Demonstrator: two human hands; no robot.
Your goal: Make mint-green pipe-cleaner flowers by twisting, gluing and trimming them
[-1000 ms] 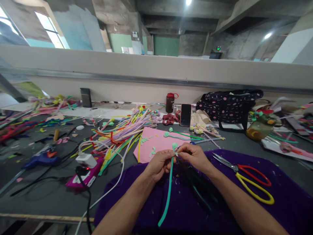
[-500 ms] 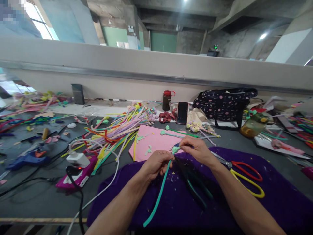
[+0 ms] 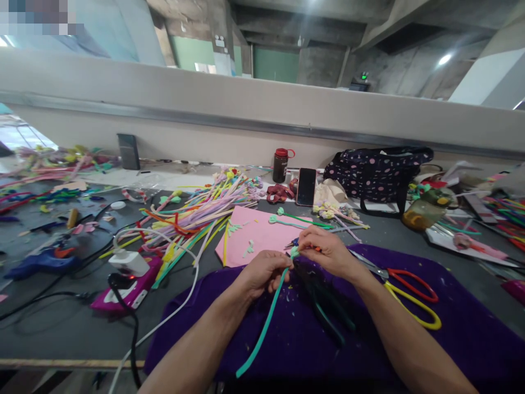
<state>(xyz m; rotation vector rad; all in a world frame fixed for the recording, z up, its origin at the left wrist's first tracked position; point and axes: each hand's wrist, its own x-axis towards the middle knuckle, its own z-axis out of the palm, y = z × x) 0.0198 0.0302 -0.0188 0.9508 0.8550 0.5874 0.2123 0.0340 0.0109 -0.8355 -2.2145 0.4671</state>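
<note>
My left hand is closed in a pinch on a green pipe cleaner, whose long end hangs down toward me. At its top is a small mint-green tuft, just above my left fingertips. The fingers of my right hand are pinched together at the tuft's right side. Below my hands, pliers with dark handles lie on the purple cloth. Scissors with one red and one yellow handle rest beside my right forearm. Beyond is a pink sheet bearing pale green scraps.
A heap of coloured pipe cleaners spreads behind the sheet. At left are a magenta power strip with cords and a blue glue gun. A phone, bottle and dotted bag stand along the back.
My right fingers have shifted slightly and curl closer around the tuft. My left hand keeps its pinch on the pipe cleaner. The whole view has tilted a little.
</note>
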